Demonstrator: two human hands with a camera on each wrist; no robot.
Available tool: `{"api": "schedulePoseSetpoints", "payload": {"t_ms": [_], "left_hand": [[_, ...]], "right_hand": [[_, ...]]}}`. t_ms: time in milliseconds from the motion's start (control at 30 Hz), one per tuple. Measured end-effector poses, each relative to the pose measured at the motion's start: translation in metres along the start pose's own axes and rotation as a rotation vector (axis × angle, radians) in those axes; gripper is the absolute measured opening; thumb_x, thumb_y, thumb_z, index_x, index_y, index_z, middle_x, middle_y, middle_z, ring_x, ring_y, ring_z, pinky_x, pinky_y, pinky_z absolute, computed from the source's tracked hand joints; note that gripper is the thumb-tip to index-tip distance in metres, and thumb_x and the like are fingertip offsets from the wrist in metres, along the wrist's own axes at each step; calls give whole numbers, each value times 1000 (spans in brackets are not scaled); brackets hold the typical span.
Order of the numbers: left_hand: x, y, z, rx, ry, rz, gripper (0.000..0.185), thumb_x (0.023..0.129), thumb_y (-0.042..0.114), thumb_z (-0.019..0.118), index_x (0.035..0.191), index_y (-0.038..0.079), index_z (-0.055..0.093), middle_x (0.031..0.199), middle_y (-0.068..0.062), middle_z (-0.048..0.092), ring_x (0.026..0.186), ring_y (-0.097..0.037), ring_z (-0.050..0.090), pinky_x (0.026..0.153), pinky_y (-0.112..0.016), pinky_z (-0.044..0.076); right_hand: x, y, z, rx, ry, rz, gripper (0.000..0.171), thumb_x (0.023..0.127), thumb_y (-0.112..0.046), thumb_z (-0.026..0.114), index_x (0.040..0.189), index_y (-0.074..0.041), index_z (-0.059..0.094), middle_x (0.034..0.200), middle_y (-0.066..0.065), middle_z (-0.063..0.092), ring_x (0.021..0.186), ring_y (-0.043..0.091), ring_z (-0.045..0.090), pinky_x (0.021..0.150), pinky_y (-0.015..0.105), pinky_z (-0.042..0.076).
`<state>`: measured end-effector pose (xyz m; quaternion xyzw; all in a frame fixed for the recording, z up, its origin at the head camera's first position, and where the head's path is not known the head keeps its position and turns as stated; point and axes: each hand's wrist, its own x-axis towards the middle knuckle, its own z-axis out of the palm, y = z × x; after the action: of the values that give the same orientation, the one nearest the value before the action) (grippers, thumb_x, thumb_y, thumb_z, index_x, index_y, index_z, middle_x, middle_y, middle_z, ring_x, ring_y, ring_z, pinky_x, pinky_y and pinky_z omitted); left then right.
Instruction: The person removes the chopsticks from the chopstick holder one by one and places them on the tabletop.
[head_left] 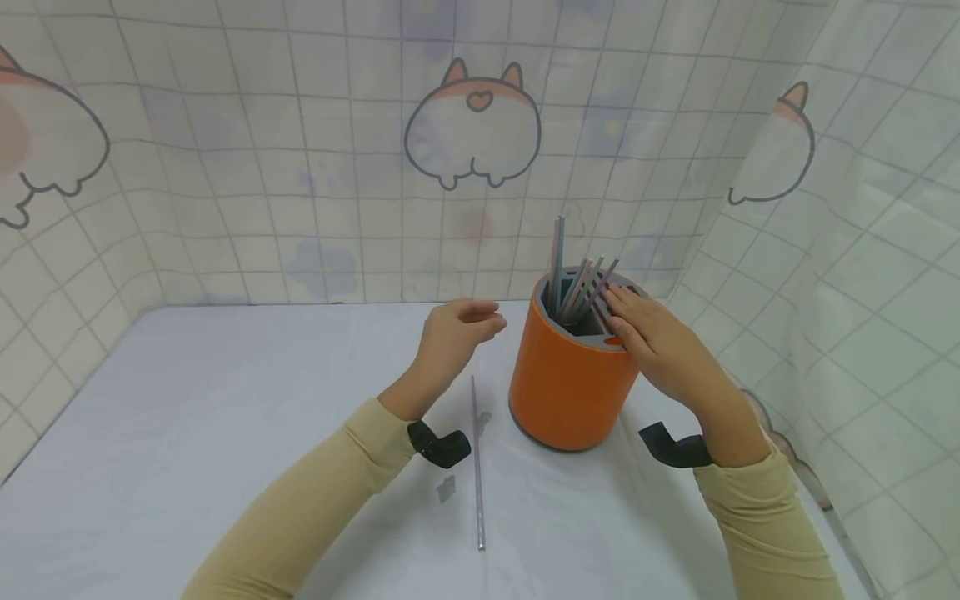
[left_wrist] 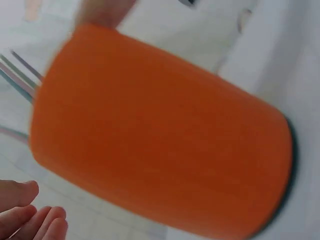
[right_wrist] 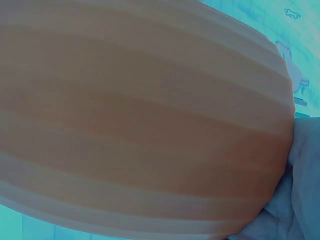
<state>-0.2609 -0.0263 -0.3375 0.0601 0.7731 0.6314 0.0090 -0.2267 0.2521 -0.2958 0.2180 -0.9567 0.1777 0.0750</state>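
An orange cylindrical holder [head_left: 564, 385] with a grey divided top stands on the white table [head_left: 187, 433], with several thin grey and pink sticks [head_left: 581, 287] upright in it. My right hand [head_left: 651, 333] lies flat on the holder's right rim, fingers straight, touching the sticks. My left hand [head_left: 456, 331] hovers just left of the holder with fingers relaxed and holds nothing. One long grey stick [head_left: 477, 462] lies on the table below the left hand. The left wrist view shows the holder [left_wrist: 160, 145] blurred, with my fingertips [left_wrist: 35, 220] at the lower left. The right wrist view is filled by the holder's wall [right_wrist: 145, 120].
A small grey scrap [head_left: 446, 488] lies beside the loose stick. Grid-patterned curtain walls [head_left: 300, 167] with cartoon prints close in the table at the back and right. Black wrist straps [head_left: 438, 446] sit on both beige sleeves.
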Motion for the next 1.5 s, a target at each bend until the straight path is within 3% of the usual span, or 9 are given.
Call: {"api": "schedulePoseSetpoints", "payload": {"t_ms": [233,533,733,967,1267,1500], "left_hand": [[-2,31,5,-120,-39,138,32,95,22,68,126,12,66,125,-3,69,119,-16,63,110,-34,49],[1,51,22,-77,-166,295,37,95,20,68,130,10,64,129,-6,68,121,-15,63,103,-28,53],[4,59,27,-28,-196,297,40,95,20,68,134,11,61,135,-7,65,126,-17,61,105,-29,52],[9,56,31,-10,-199,281,34,96,19,68,128,11,66,128,-4,69,122,-17,63,103,-28,53],[11,60,35,77,-161,299,28,95,17,68,122,9,70,121,-5,72,114,-18,66,96,-27,57],[14,59,37,85,-128,258,21,95,17,68,114,8,74,116,-5,74,106,-16,66,86,-23,58]], "right_hand": [[0,-2,-1,0,-13,-1,51,108,-27,35,153,-2,33,161,17,30,151,40,24,123,59,18],[1,-2,-1,-8,-9,12,52,109,-29,34,154,-3,32,162,18,30,151,40,24,123,60,19],[5,-5,0,1,-14,15,53,109,-31,32,154,-4,32,162,16,29,152,38,23,124,60,18],[6,-7,5,13,-9,12,52,109,-31,33,154,-4,32,162,17,30,151,39,24,123,60,18],[7,-7,5,18,5,0,53,109,-31,32,153,-2,33,161,18,31,151,39,25,123,60,18],[6,-9,4,19,-3,-2,52,109,-30,33,153,-3,33,161,19,31,151,39,25,123,60,19]]}}
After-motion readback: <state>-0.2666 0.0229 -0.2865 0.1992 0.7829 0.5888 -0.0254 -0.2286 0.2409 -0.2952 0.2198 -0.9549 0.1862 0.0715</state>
